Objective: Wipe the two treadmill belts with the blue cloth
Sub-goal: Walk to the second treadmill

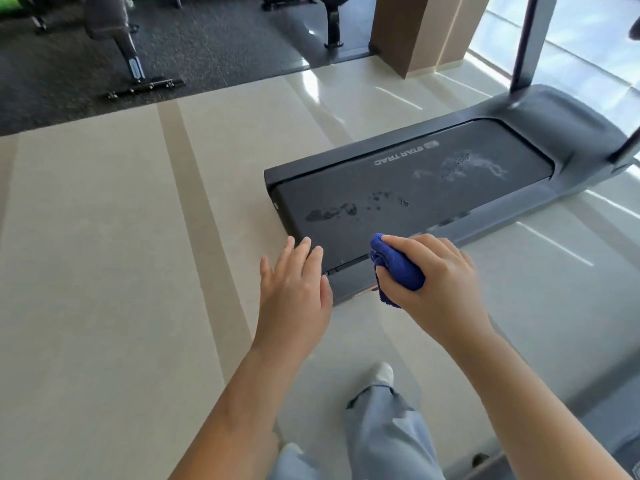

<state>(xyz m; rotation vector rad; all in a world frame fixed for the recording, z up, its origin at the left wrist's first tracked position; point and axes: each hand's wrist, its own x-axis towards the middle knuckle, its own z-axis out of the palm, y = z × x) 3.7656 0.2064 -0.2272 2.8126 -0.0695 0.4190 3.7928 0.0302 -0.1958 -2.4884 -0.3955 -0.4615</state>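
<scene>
white lettering (398, 155) on the treadmill belt (381, 230) reads "star trac", with a small logo beside it (seen upside down from this end). in view are one treadmill (571, 133), one belt, one blue cloth (398, 268) and two hands. the belt carries two smudged patches: a dark patch (332, 211) near the rear end and a pale patch (460, 168) farther up.

the right hand (440, 285) holds the cloth bunched up, fingers curled over its top and thumb beneath. the cloth sticks out of the fist toward the left hand (294, 292), above the treadmill's rear corner; whether it touches the frame cannot be told. the left hand hovers just beside it, fingers straight and close together, tips over the belt's rear edge. a pale shoe (384, 374) stands on the tiled floor (104, 237).
</scene>
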